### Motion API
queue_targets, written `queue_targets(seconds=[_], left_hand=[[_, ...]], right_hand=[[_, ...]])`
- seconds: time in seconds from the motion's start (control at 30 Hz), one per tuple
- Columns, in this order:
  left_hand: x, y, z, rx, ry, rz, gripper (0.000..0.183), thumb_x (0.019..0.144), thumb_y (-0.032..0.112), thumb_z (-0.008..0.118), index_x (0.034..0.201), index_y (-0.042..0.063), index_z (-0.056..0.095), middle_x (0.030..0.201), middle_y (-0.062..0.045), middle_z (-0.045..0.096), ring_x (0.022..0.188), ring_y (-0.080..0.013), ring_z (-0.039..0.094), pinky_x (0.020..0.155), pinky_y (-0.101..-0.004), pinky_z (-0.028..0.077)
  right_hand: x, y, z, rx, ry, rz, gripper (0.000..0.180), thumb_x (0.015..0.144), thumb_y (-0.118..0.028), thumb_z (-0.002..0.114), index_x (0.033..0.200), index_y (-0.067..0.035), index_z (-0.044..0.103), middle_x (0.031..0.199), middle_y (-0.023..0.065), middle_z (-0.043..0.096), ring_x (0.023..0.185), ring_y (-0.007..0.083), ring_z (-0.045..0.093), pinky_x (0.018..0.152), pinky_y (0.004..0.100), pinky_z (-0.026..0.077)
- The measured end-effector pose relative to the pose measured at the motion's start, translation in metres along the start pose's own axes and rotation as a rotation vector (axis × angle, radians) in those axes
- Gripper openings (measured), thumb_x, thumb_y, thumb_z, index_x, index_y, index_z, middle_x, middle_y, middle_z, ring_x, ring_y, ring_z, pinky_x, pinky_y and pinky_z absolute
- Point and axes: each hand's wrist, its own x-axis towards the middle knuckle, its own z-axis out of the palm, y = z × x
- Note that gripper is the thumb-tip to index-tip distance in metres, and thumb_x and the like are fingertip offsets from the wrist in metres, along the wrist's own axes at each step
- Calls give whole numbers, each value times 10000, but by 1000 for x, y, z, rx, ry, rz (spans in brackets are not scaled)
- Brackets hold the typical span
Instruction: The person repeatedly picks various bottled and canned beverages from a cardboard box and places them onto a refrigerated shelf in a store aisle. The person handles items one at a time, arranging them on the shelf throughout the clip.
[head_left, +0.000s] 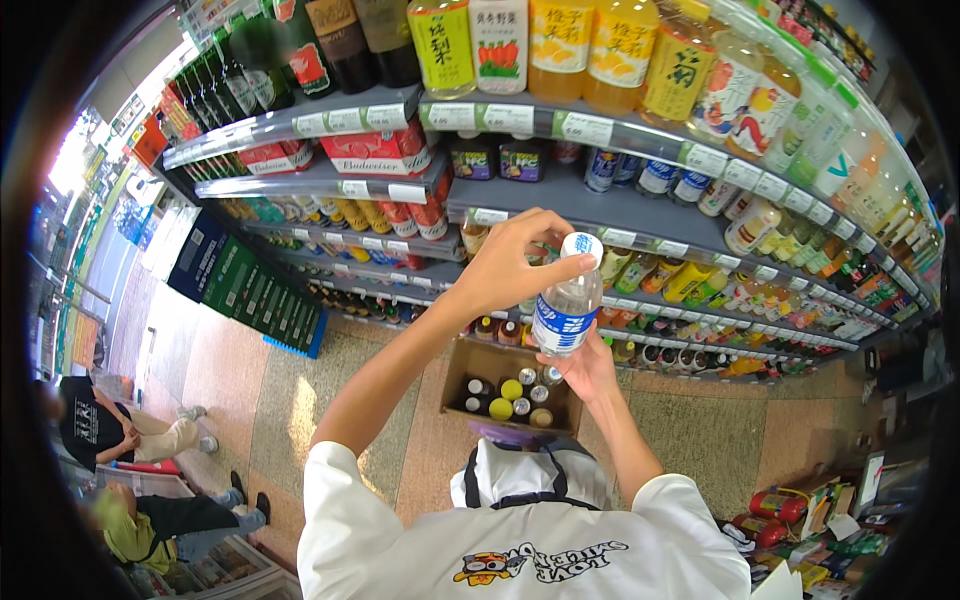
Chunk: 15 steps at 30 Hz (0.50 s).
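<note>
A clear plastic bottle (568, 311) with a blue and white label and a white cap is held in front of the drink shelves. My left hand (525, 259) grips it at the cap and neck, thumb against the cap's side. Beneath it, my right hand (589, 364) supports the bottle's base, partly hidden behind it. Below my hands, a cardboard box (457, 375) on the floor side holds several capped bottles, some with yellow caps (501, 409) and some with white ones. Behind the bottle runs a grey shelf (517, 199) with a gap between dark juice packs and blue-labelled bottles.
Large juice bottles (559, 45) line the upper shelf. Red beer cartons (375, 154) sit to the left. A green display board (259, 289) stands at the shelf end. Two people are at the lower left. Red fire extinguishers (780, 506) lie among clutter at the lower right.
</note>
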Motion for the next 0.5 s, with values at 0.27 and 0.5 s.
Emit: queue_targets(seconds=[0.27,0.5], left_hand=[[34,14,11,-146,-47,-88,470,859,311,796,1157,-29,670,1036,-130,741,925,-177,718,807,-316,553],[45,9,35,-114,70,-57,444,839,285,812,1125,-34,697,990,-136,752,919,-192,734,787,-311,565]], right_hand=[[-2,-37,18,160,-85,85,728,1046,-570,350,1419,49,436,1223,319,621,978,411,710,714,367,669],[-16,-49,9,245,-92,44,707,1049,-527,399,1510,-2,293,1452,310,439,1276,487,525,964,430,601]])
